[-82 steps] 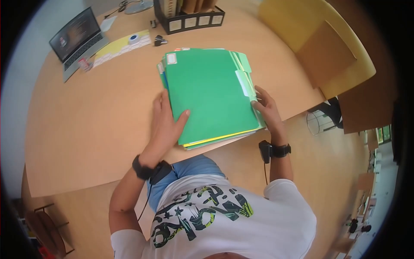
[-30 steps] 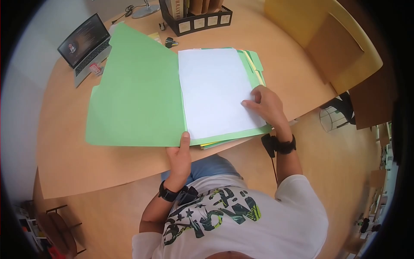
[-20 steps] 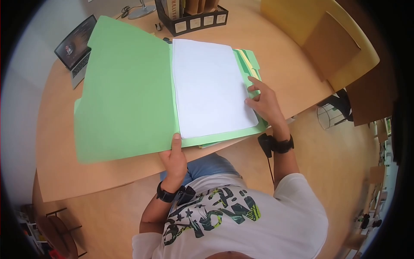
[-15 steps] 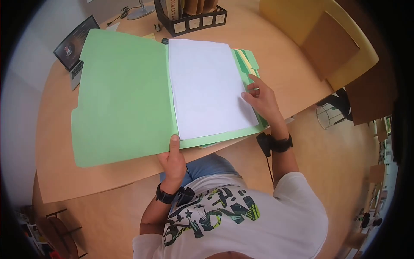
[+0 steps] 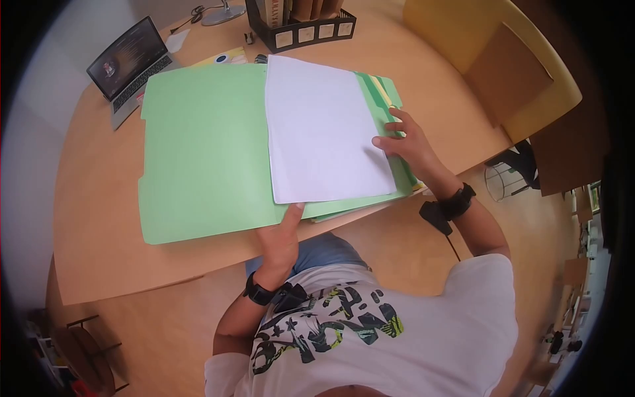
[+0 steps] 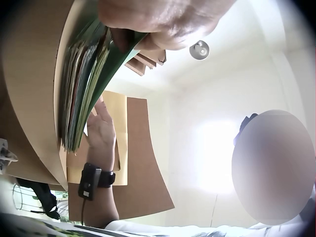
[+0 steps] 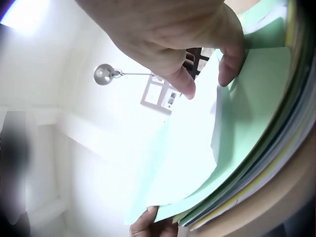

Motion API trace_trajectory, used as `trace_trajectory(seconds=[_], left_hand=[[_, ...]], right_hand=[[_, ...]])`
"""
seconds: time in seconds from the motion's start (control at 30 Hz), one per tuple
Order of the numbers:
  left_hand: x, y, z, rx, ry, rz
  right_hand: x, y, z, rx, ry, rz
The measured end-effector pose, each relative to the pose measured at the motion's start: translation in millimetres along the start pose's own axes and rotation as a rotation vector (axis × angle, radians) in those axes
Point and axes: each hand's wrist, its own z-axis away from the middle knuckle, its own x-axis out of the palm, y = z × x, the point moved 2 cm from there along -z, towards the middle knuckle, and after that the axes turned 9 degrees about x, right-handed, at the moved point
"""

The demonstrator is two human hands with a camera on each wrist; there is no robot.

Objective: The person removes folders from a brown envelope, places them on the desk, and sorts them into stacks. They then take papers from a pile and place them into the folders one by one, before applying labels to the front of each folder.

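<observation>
A light green file folder (image 5: 205, 159) lies spread open on a stack of folders (image 6: 79, 98) at the table's front edge. White paper (image 5: 324, 132) covers most of its right half, set slightly above the folder's bottom edge. My left hand (image 5: 279, 238) grips the folder's lower edge near the fold, thumb on top and the other fingers hidden underneath. At the paper's right edge is my right hand (image 5: 411, 142), its thumb over the sheet and its fingers spread. In the right wrist view, a gap shows between its thumb and index finger (image 7: 231, 69), which reaches down to the folder.
A laptop (image 5: 132, 66) stands open at the back left. Behind the folder are a yellow sheet (image 5: 231, 54) and a black organizer (image 5: 307, 33) with books and files. A lamp base (image 5: 223, 14) is beyond. To the right, a wire basket (image 5: 506, 182) sits below table level.
The closed folder has been opened to the left, and my left hand moved to its lower edge. Lately the cover has shifted rightward, the paper sits higher, and my right hand's fingers have spread.
</observation>
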Motion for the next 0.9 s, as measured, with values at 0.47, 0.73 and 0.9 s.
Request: trace_trajectory(seconds=[0.47,0.73,0.9], left_hand=[[-39,11,5,-0.018,0.189,-0.198],[-122,60,-13,0.182,0.317,-0.069],[-172,72,3,0.161,0.39,-0.187]], right_hand=[[16,2,-3,-0.037,-0.135,0.012],[-27,37,-17,-0.243,0.061,0.002],[-35,49,-29,-0.334,0.113,0.07]])
